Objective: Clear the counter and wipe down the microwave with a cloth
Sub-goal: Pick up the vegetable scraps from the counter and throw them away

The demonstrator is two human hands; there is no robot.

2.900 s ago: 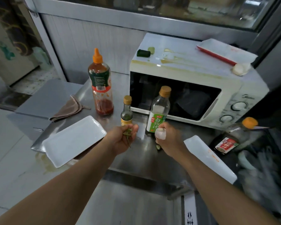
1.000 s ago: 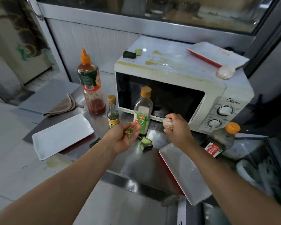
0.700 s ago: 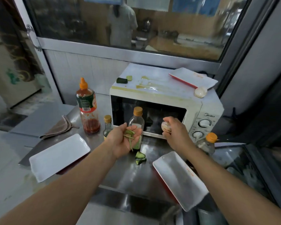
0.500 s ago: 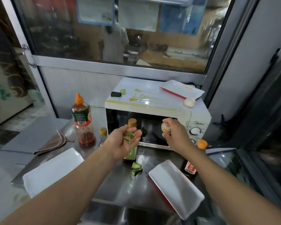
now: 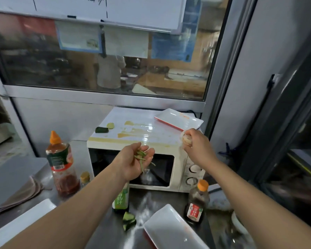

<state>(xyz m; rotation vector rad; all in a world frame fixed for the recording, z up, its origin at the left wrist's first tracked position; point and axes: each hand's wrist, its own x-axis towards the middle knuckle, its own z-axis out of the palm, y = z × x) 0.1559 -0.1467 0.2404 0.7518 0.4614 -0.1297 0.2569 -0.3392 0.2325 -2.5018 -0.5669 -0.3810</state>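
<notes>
Over the microwave (image 5: pixel 176 169) we hold both hands up: our left hand (image 5: pixel 135 163), palm up with fingers loosely curled, cups a few green vegetable scraps (image 5: pixel 142 156), and our right hand (image 5: pixel 196 146) grips a pale round piece (image 5: pixel 186 140) at the right end of the microwave's top. On that stained top we count two cucumber pieces (image 5: pixel 101 129) at the left and one white tray with a red underside (image 5: pixel 178 119) at the right. Down on the bench (image 5: pixel 104 232) we count four bottles: one tall sauce bottle with an orange cap (image 5: pixel 61 164), one small bottle (image 5: pixel 84 177) just beside it, one green-labelled bottle (image 5: pixel 120 198) partly behind our left forearm, and one dark bottle with an orange cap (image 5: pixel 197 202) by the dials. Two more white trays lie there, one at the left (image 5: pixel 20 225) and one at the front (image 5: pixel 171 230), with cucumber chunks (image 5: pixel 128 221) between them. One brown cloth (image 5: pixel 20 194) lies folded at the bench's left edge, well apart from the microwave.
</notes>
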